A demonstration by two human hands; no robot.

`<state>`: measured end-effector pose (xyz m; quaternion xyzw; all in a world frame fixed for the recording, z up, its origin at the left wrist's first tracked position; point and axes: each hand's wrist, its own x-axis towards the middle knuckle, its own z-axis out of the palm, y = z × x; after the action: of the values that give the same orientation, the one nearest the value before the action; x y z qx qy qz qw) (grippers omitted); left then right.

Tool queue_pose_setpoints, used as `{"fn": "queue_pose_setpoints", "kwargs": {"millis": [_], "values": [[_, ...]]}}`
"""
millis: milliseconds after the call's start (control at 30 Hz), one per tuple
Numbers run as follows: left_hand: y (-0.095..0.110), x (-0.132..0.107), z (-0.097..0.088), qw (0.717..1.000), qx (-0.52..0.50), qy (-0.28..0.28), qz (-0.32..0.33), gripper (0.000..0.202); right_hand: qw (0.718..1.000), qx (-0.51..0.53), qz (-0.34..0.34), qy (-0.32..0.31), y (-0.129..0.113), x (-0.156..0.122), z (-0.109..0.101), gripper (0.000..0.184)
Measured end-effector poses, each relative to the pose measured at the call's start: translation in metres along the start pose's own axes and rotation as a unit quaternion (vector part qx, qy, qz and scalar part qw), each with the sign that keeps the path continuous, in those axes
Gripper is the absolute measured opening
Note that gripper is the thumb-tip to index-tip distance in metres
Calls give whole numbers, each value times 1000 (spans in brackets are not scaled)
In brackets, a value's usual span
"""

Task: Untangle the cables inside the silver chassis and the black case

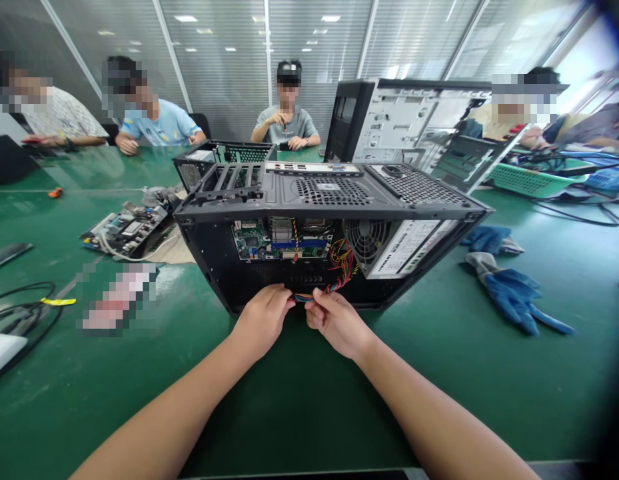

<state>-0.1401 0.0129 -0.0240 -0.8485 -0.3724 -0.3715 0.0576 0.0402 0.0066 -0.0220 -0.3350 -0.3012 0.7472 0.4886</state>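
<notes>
An open black computer case (214,210) stands on the green table right in front of me, its rear panel facing up. Inside it are a motherboard (254,243) and a power supply (402,250) with a fan and a white label. A bundle of coloured power cables (345,267) runs out of the power supply toward me. My left hand (263,317) is closed on the left part of this bundle. A short way to the right, my right hand (336,322) pinches the same bundle between thumb and fingers. The cable ends are hidden in my left hand.
Blue work gloves (509,293) lie at the right. Behind stands another open case (394,120); a green basket (539,177) holds cables. Loose computer parts (134,227) and black cables (34,313) lie at the left. Several people sit around the table's far side.
</notes>
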Motion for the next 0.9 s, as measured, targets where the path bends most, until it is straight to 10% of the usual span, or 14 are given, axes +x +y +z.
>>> {"fn": "queue_pose_setpoints", "kwargs": {"millis": [167, 333, 467, 767, 833, 900], "values": [[6, 4, -6, 988, -72, -71, -114, 23, 1000, -19, -13, -18, -3, -1, 1, 34], [10, 12, -18, 917, -246, -173, -263, 35, 997, -61, -28, -40, -4, 2, -3, 35], [11, 15, -22, 817, -395, -213, -361, 37, 986, -141, -51, -78, -7, 2, -8, 39], [11, 13, -26, 493, -659, -228, -520, 28, 977, -174, -51, -109, -10, 2, -11, 39], [13, 13, -25, 464, -676, -233, -523, 29, 982, -151, -39, -106, -10, 1, -11, 39], [16, 12, -22, 494, -669, -228, -506, 31, 986, -134, -26, -92, -10, 1, -10, 39]]}}
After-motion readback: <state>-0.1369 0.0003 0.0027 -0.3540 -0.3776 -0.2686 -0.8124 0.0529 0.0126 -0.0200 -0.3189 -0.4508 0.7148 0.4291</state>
